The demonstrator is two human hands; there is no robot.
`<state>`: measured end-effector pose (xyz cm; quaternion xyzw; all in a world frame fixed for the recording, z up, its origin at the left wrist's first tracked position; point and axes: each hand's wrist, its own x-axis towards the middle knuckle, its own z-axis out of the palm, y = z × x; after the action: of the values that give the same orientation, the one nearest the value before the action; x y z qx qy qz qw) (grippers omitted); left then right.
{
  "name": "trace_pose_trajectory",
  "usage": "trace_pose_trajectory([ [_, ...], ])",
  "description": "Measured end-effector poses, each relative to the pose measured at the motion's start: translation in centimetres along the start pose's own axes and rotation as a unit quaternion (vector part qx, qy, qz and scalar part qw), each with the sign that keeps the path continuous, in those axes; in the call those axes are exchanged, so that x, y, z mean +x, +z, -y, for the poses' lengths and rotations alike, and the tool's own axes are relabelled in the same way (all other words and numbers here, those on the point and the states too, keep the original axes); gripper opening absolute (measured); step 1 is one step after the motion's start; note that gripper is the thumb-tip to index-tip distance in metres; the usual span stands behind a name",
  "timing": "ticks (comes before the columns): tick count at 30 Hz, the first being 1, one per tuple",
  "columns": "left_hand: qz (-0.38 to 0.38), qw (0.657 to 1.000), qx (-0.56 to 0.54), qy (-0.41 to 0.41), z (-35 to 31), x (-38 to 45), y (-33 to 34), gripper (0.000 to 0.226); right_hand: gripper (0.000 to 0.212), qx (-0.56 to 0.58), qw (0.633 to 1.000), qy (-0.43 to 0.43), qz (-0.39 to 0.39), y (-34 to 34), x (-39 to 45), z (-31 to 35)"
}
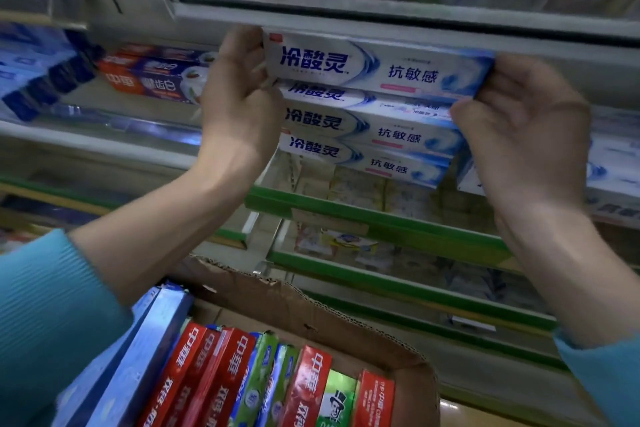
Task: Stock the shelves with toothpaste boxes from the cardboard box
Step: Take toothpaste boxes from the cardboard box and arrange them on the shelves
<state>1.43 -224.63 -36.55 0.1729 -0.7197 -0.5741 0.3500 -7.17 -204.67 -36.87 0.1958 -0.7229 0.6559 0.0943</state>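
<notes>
A white and blue toothpaste box (377, 66) lies lengthwise on top of a stack of three matching boxes (370, 135) on the middle shelf. My left hand (239, 94) grips its left end. My right hand (523, 135) holds its right end with the fingertips. Below, the open cardboard box (311, 308) holds several red, green and blue toothpaste boxes (242, 378) standing on end.
An upper shelf edge (381, 14) sits just above the held box. Red and purple toothpaste boxes (152, 76) lie to the left on the same shelf. More white boxes (613, 180) are at the right. Green-edged lower shelves (381, 222) carry other goods.
</notes>
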Motion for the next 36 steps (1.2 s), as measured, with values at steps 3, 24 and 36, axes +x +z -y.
trace_pose_trajectory([
  [3,-0.055,0.996,0.015,0.063,0.1,-2.3,-0.5,0.055,0.039,-0.006,1.000,-0.023,0.001,-0.6,-2.3,0.4],
  [24,-0.022,0.994,0.107,-0.030,7.1,-6.7,-2.3,0.048,0.047,-0.138,0.988,0.056,0.032,-0.8,-9.0,-3.2],
  [36,0.021,0.989,0.130,-0.061,7.0,-6.3,-3.0,0.047,0.042,-0.188,0.979,0.076,0.031,-0.7,-8.4,-2.9],
])
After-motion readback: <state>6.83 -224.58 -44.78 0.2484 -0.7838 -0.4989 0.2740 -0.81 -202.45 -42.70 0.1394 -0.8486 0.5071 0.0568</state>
